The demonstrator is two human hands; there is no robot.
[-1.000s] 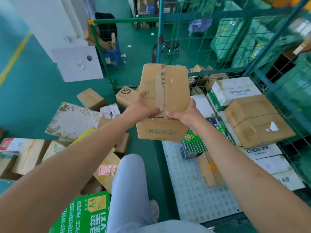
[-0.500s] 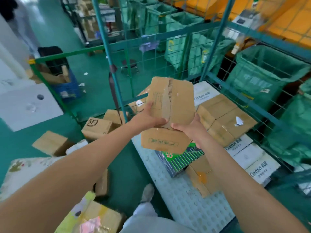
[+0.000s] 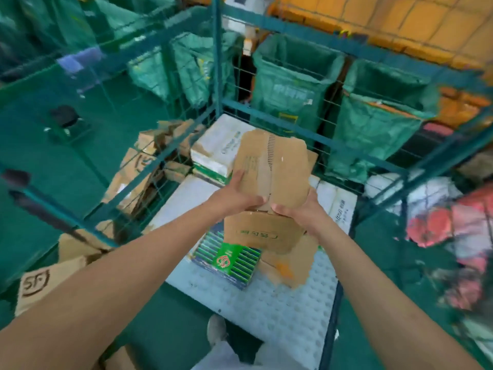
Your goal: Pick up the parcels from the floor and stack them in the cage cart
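A brown cardboard parcel (image 3: 272,166) with a taped seam is held in both hands above the cage cart's white dimpled floor (image 3: 280,311). My left hand (image 3: 234,196) grips its near left edge and my right hand (image 3: 298,212) its near right edge. The parcel's lower face with printed characters (image 3: 258,232) tilts toward me. Beneath it lie a green striped box (image 3: 226,259) and a brown parcel (image 3: 288,265). A white box (image 3: 218,142) is stacked in the cart's far left corner, and white boxes (image 3: 338,206) line its right side.
The cart's green mesh walls (image 3: 218,76) enclose the back and sides. Several brown parcels, one marked SF (image 3: 34,281), lie on the green floor at left. Green sacks (image 3: 290,84) hang behind the cart. A pile of red and white bags (image 3: 453,222) is at right.
The view has swung right and forward toward the cart. The parcel, still held in both hands, has moved further over the cart floor, now covering the brown boxes at the back.
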